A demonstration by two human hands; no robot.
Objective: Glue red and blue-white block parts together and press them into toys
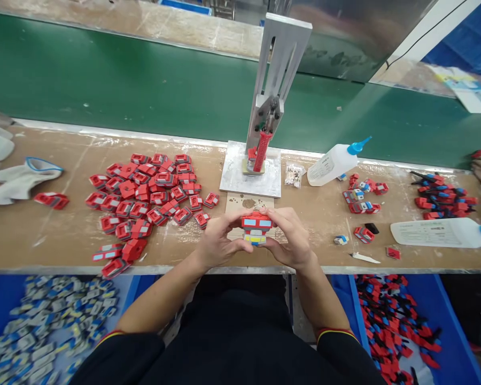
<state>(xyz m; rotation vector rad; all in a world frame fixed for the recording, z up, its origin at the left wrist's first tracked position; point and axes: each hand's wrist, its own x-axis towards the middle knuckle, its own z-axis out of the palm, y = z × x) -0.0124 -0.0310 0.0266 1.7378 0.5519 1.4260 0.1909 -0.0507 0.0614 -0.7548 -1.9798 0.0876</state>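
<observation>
Thumb and fingers of the left hand pinch one side of a red, blue and yellow plastic toy torso; the right hand pinches the other, so it sits between both, over the surface near its front edge. Beyond stands a lever press; leftward lies a pile of red toy parts, rightward a squeeze bottle.

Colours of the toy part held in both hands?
The toy part is red, with light-blue, grey, yellow and blue areas; best seen in the head view.
</observation>
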